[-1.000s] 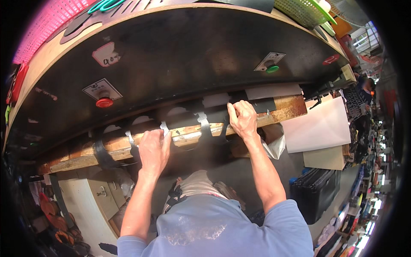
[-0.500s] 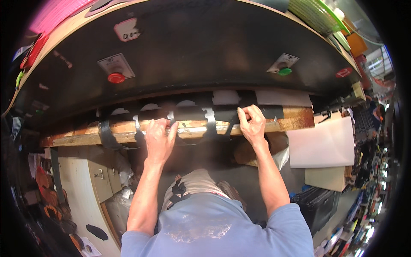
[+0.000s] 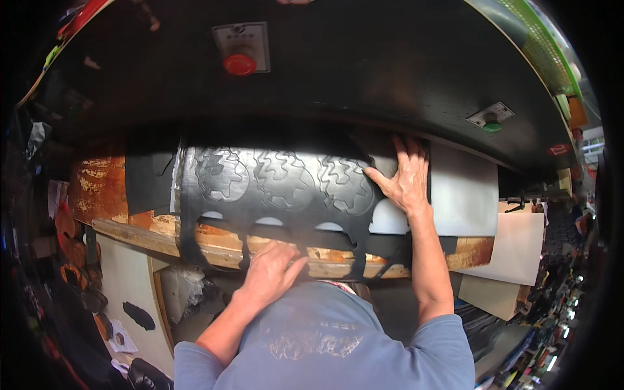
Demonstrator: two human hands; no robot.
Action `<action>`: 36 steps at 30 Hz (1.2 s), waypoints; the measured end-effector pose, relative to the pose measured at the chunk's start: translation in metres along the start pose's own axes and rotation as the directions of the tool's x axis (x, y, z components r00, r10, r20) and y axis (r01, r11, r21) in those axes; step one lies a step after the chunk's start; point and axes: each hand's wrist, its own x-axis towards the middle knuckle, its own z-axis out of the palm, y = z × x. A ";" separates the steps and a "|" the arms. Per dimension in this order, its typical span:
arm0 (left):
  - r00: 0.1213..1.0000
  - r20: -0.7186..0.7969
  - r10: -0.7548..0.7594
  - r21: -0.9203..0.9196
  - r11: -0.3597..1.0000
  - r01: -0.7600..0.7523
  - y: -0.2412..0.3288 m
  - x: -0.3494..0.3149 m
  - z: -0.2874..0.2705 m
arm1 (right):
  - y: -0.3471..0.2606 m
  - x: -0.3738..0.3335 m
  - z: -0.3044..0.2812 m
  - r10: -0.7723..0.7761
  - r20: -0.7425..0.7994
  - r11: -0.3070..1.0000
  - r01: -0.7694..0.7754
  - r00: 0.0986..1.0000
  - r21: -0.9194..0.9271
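Note:
A black sheet (image 3: 214, 205), thin and flexible, lies on the bench with rounded, jagged-edged shapes cut or pressed into it. Its narrow strips hang over the front wooden edge. My right hand (image 3: 409, 181) is laid on the sheet's right part, fingers spread and reaching under the dark machine front, the fingertips in shadow. At the front edge my left hand (image 3: 273, 268) has its fingers curled in by one of the strips, seemingly holding it; the fingertips are partly hidden. Beneath the sheet a white board (image 3: 463, 195) shows at the right and through the gaps.
Overhead spans a black machine front (image 3: 364, 71) with a red button (image 3: 239, 64) and a green button (image 3: 492, 127). The worn wooden bench edge (image 3: 149, 237) runs across. White sheets (image 3: 513, 247) lie at the right, and a pale cabinet (image 3: 127, 279) stands at the lower left.
The black sheet has come out from under the machine front toward me, showing its cut shapes. My right hand has let go and flattened on it; my left hand has moved nearer my body.

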 end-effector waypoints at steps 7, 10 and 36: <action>0.905 -0.424 0.032 0.462 0.867 0.186 -0.076 0.055 -0.071 | 0.014 -0.042 -0.010 0.020 0.073 0.965 -0.038 0.997 0.259; 0.899 -0.439 0.015 0.533 0.809 0.247 -0.107 0.060 -0.071 | 0.022 -0.063 -0.022 0.213 0.018 0.865 -0.197 0.977 0.461; 0.872 -0.046 -0.487 -0.779 0.564 0.273 -0.123 0.081 -0.124 | -0.260 0.062 0.069 -0.276 -0.115 0.564 0.258 0.954 0.784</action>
